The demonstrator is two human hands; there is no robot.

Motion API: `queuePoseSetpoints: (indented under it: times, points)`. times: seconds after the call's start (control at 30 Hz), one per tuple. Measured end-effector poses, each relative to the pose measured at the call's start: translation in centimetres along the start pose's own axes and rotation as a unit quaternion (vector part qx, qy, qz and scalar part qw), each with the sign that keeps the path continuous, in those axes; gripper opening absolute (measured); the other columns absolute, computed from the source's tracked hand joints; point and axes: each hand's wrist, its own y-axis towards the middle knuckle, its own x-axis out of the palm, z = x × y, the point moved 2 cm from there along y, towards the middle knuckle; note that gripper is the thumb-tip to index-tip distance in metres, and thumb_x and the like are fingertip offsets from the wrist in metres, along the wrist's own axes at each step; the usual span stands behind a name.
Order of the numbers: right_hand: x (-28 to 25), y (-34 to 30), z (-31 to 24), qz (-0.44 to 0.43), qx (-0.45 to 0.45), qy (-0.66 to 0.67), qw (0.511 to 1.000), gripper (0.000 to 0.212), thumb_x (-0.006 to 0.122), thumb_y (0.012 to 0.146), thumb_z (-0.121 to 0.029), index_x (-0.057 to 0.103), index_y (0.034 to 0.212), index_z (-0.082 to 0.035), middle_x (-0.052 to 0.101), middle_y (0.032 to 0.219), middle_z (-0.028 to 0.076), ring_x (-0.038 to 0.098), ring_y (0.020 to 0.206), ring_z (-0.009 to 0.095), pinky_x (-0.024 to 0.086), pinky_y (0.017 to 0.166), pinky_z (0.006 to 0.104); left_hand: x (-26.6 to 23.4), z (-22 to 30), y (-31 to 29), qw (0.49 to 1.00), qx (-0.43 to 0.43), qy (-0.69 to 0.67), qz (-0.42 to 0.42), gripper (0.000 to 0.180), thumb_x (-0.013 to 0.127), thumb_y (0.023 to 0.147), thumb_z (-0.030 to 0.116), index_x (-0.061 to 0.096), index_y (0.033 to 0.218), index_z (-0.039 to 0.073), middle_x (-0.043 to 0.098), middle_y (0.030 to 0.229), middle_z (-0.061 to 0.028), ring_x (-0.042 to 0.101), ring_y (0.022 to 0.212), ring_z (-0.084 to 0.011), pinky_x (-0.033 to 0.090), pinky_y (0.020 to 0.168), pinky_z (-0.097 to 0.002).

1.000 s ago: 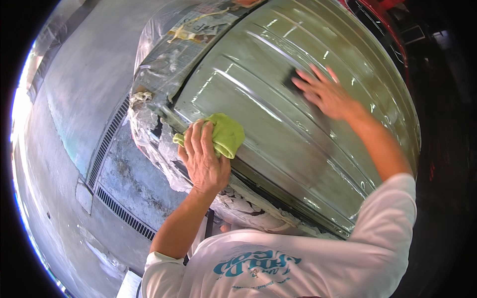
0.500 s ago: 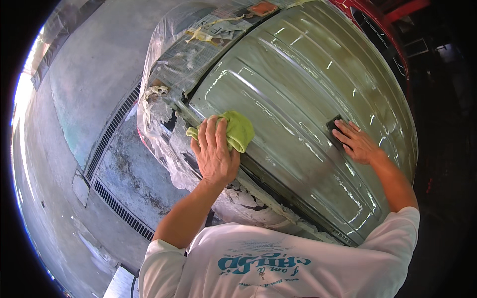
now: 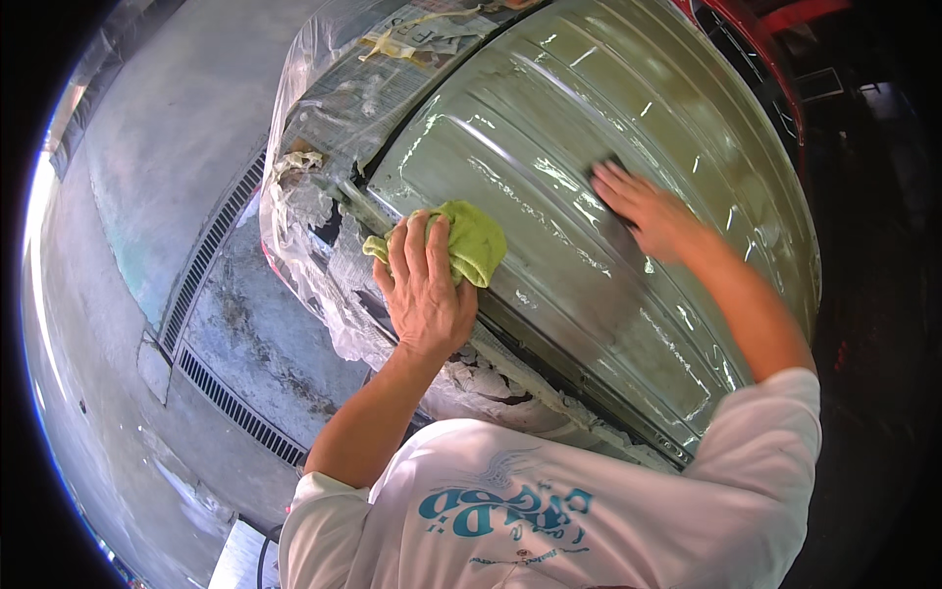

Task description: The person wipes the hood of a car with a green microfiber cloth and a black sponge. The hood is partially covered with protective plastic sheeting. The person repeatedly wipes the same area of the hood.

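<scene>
A wide ribbed vehicle panel (image 3: 535, 236), grey-green and shiny with wet streaks, spreads out in front of me. My left hand (image 3: 428, 299) is closed on a crumpled lime-green cloth (image 3: 479, 245) at the panel's near-left edge. Out on the panel's middle, my right hand (image 3: 653, 214) presses a dark flat pad (image 3: 615, 163) against the wet surface. The fingers lie over the pad and cover most of it, so I cannot make out its exact kind.
Torn clear plastic sheeting (image 3: 329, 88) and paper wrap the vehicle along the panel's left side. A floor grate (image 3: 221, 236) runs across the grey concrete floor (image 3: 177, 128) to the left. Something red (image 3: 756, 49) stands beyond the panel's far right.
My right hand has slid the dark pad up and to the left across the panel. The left hand and the cloth stay almost in place.
</scene>
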Motion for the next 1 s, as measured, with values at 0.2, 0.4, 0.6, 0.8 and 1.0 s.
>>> queuePoseSetpoints:
  times: [0.2,0.4,0.6,0.8,1.0]
  points:
    - [-0.7,4.7,-0.1,0.073,0.031,-0.126,0.989,0.08,0.059,0.092,0.003,0.036,0.167,-0.01,0.03,0.177,0.007,0.033,0.161,0.025,0.023,0.133,0.0552,0.4,0.9,0.8,1.0,0.018,-0.016,-0.014,0.083,0.071,0.079,0.021,0.044,0.156,0.006,0.044,0.159,-0.0212,0.039,0.15,-0.044,0.03,0.112,-0.0639]
    - [-0.4,2.4,-1.2,-0.012,0.024,-0.188,0.982,0.074,0.052,0.096,0.005,0.037,0.167,-0.011,0.03,0.177,0.002,0.034,0.161,0.023,0.024,0.133,0.0546,0.5,0.4,0.3,1.0,-0.009,-0.026,-0.015,0.084,0.071,0.078,0.019,0.044,0.157,0.006,0.043,0.161,-0.0206,0.037,0.151,-0.0439,0.027,0.115,-0.063]
    - [-1.0,6.7,-0.8,0.068,0.063,-0.193,0.977,0.082,0.054,0.093,0.008,0.034,0.169,-0.017,0.028,0.178,-0.003,0.032,0.162,0.022,0.024,0.134,0.0534,0.8,0.3,0.3,1.0,0.002,-0.021,-0.004,0.085,0.072,0.077,0.02,0.044,0.156,0.006,0.044,0.16,-0.0203,0.039,0.151,-0.0434,0.027,0.115,-0.0625]
    - [-0.4,3.3,0.8,0.027,0.003,-0.143,0.989,0.1,0.056,0.08,0.018,0.032,0.17,-0.018,0.031,0.177,-0.001,0.031,0.162,0.022,0.021,0.134,0.0555,0.6,0.4,0.6,1.0,-0.001,-0.022,-0.009,0.085,0.072,0.076,0.02,0.045,0.156,0.006,0.045,0.159,-0.0202,0.04,0.149,-0.0435,0.028,0.114,-0.0622]
    - [-0.7,5.2,1.3,0.049,-0.025,-0.151,0.987,0.099,0.056,0.077,0.021,0.038,0.167,-0.016,0.034,0.176,-0.003,0.032,0.162,0.021,0.021,0.134,0.0547,0.9,-0.1,0.3,1.0,0.001,-0.025,0.007,0.085,0.072,0.075,0.02,0.047,0.155,0.006,0.045,0.159,-0.02,0.041,0.149,-0.0435,0.029,0.113,-0.0614]
